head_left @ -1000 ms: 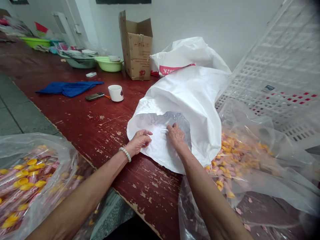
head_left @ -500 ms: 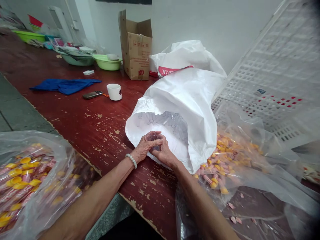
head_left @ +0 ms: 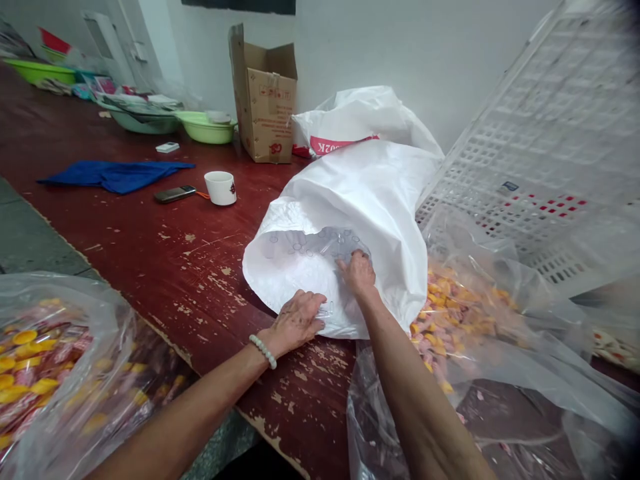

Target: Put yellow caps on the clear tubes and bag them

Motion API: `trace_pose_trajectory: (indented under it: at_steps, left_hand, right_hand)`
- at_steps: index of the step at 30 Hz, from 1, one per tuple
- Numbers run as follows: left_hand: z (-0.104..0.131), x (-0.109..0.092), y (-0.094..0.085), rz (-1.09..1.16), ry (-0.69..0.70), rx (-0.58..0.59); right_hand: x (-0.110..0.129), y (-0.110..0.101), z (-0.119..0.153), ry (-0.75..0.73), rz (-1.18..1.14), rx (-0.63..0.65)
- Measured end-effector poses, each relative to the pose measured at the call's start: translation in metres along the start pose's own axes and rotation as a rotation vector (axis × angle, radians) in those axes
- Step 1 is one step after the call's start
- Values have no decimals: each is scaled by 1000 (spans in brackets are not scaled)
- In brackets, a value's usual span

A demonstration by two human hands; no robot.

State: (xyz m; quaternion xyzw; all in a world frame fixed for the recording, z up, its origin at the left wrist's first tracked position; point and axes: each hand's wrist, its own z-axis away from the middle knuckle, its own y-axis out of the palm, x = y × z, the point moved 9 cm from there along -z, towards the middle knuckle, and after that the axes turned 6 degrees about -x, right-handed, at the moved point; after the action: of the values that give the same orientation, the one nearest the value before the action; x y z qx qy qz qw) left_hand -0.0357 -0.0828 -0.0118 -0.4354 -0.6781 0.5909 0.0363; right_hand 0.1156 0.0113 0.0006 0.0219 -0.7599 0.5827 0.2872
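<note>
A large white woven sack (head_left: 350, 180) lies on its side on the worn red table (head_left: 200, 267), its mouth facing me. Clear plastic tubes (head_left: 300, 245) with round rims lie inside it. At the lower lip of the mouth, my left hand (head_left: 299, 320), with a beaded bracelet at the wrist, has its fingers closed round some clear tubes (head_left: 327, 310). Deeper in the opening, my right hand (head_left: 359, 270) reaches to the tubes with fingers curled; whether it grips one is hard to see.
Plastic bags of yellow-capped candy tubes lie at the left (head_left: 40, 360) and right (head_left: 445, 307). A white crate (head_left: 540, 160) leans at the right. A cup (head_left: 220, 188), phone (head_left: 175, 194), blue cloth (head_left: 115, 175), carton (head_left: 270, 110) and green bowl (head_left: 207, 128) stand further back.
My hands, together at the sack's mouth before, have moved apart. The right one went forward and right into the opening; the left one came down slightly with tubes. The view shifted a little.
</note>
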Motion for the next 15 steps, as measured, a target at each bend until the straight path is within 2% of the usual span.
trace_pose_trajectory:
  at_steps: [4, 6, 8, 10, 13, 15]
  left_hand:
    - [4, 6, 1, -54, -90, 156]
    - [5, 13, -6, 5, -185, 154]
    - [8, 23, -18, 154, -298, 56]
    - [13, 34, -32, 327, -377, -93]
    - [22, 42, -53, 551, -383, -309]
    - [25, 37, -62, 674, -352, -358]
  right_hand:
    - [-3, 4, -5, 39, 41, 47]
    - [-7, 1, 1, 36, 18, 82]
    - [-8, -4, 14, -15, -41, 121]
    - [-4, -10, 33, -91, -118, 157]
    - [8, -27, 69, -246, -289, 154]
    - [19, -43, 95, -368, -400, 122]
